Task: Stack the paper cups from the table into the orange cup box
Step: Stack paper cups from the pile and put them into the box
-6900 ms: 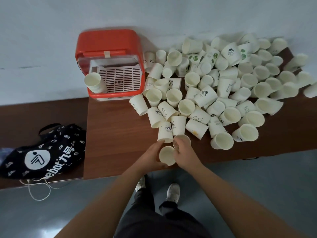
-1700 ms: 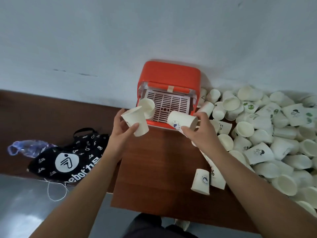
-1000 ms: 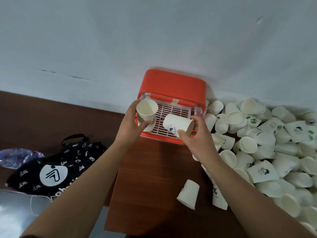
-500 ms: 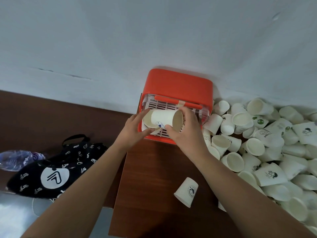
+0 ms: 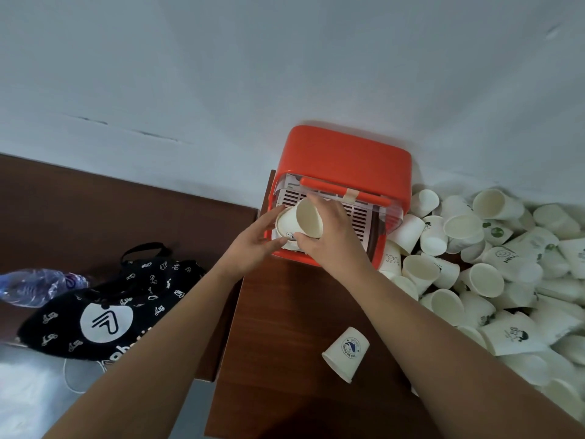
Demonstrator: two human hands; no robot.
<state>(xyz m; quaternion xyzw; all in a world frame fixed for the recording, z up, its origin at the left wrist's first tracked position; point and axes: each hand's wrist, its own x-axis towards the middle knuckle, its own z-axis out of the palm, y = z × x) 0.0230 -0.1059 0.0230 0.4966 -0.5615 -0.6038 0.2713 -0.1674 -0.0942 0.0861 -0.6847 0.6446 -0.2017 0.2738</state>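
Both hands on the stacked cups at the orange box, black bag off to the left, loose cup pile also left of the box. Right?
No. In the head view the loose cup pile lies right of the orange box, not left. The rest stands: left hand and right hand hold the stacked cups at the box, black bag off to the left.

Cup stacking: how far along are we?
Done: a short stack sits in the orange cup box. In hand: right hand nests a cup onto it, left hand holding the stack. Left: the big pile and one stray cup on the table.
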